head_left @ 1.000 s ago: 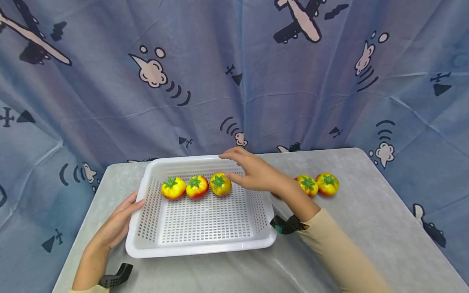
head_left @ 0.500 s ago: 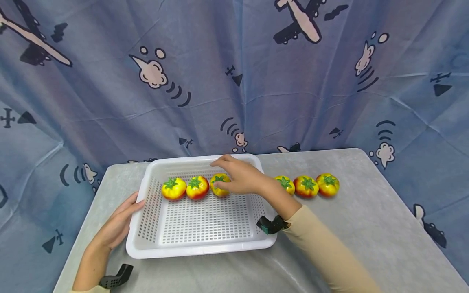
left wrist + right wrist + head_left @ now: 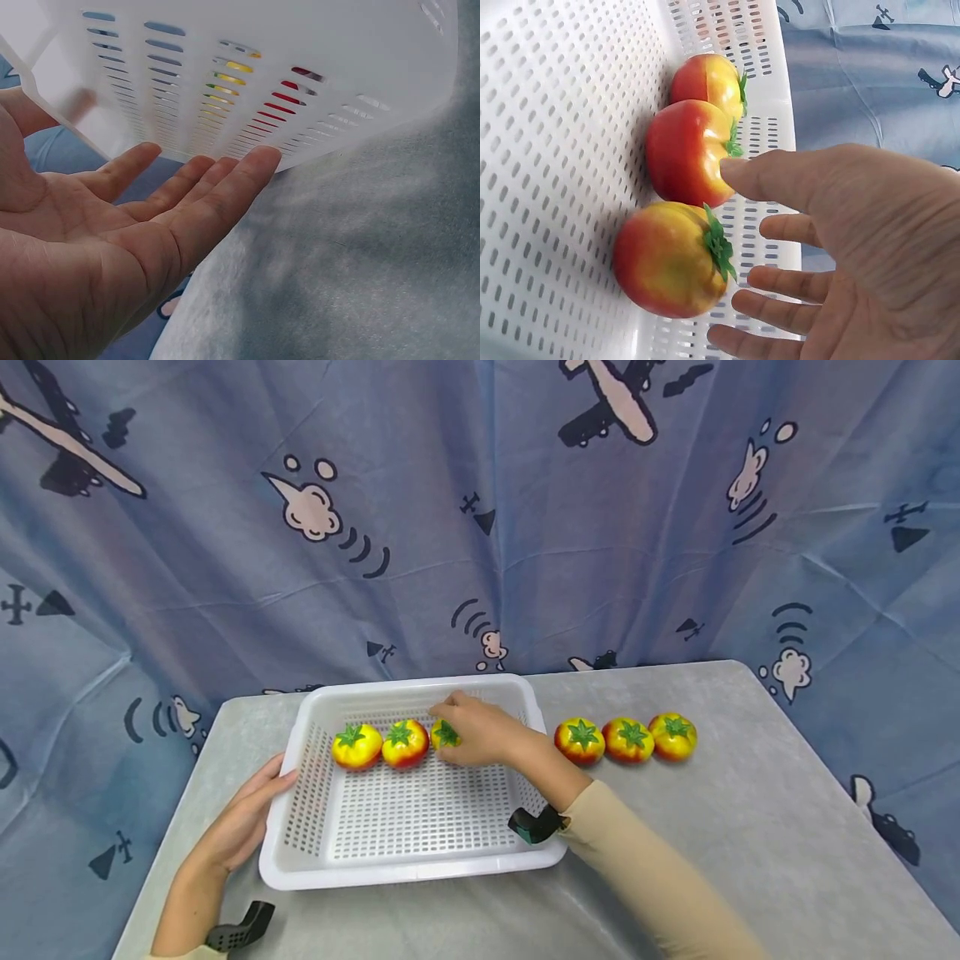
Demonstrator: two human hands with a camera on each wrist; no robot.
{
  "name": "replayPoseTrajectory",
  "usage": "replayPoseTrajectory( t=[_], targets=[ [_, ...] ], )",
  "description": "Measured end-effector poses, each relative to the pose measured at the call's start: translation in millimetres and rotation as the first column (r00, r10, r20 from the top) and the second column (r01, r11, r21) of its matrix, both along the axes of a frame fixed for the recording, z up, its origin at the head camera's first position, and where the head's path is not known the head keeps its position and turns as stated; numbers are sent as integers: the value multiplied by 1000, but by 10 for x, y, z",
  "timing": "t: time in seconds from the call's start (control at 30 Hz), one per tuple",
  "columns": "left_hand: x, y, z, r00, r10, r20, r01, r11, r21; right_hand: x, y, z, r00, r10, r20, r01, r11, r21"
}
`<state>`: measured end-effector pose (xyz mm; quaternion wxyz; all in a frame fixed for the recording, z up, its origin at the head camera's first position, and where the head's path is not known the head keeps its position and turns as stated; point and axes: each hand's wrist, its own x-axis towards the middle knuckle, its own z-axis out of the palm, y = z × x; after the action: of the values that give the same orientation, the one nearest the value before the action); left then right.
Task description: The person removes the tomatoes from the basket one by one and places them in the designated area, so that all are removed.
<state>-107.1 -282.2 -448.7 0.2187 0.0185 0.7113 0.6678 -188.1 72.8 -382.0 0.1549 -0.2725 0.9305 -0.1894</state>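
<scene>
Hand (image 3: 480,732) (the right) has dipped beside the rightmost basketed tomato (image 3: 444,734).

Beyond the far edge of the grey desk (image 3: 750,827), a softly creased blue curtain (image 3: 420,593), patterned with planes (image 3: 619,400) and puffy clouds (image 3: 311,512), hangs and spreads past both side edges.

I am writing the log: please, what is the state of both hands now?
Left hand: holding the white perforated basket by its left edge.
Right hand: open at the basket's rightmost tomato, not gripping it.
</scene>
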Motion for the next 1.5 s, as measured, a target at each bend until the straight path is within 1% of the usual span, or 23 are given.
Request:
replayPoseTrajectory(
  t=[0.2,0.5,0.7,0.87,1.23,1.5],
  targets=[
    [-23,-14,-24,1000,-25,-9,26,999,26,-6,-25,-63,1000,-14,-11,15,999,29],
    [-5,-16,-16,1000,-5,0,5,1000,8,-4,-60,-150,999,-30,-11,30,998,50],
    [-5,-21,-17,1000,3,11,-3,1000,9,-1,-61,-163,999,-44,-11,45,998,50],
    [-2,-18,-15,1000,8,23,-9,1000,9,-5,-61,-171,999,-40,-22,41,998,44],
    [-7,10,3,1000,17,27,-17,1000,-2,11,-45,-161,999,-47,-28,48,999,23],
    [-14,8,11,1000,9,27,-9,1000,1,23,-26,-175,997,-83,3,83,997,-3]
  ],
)
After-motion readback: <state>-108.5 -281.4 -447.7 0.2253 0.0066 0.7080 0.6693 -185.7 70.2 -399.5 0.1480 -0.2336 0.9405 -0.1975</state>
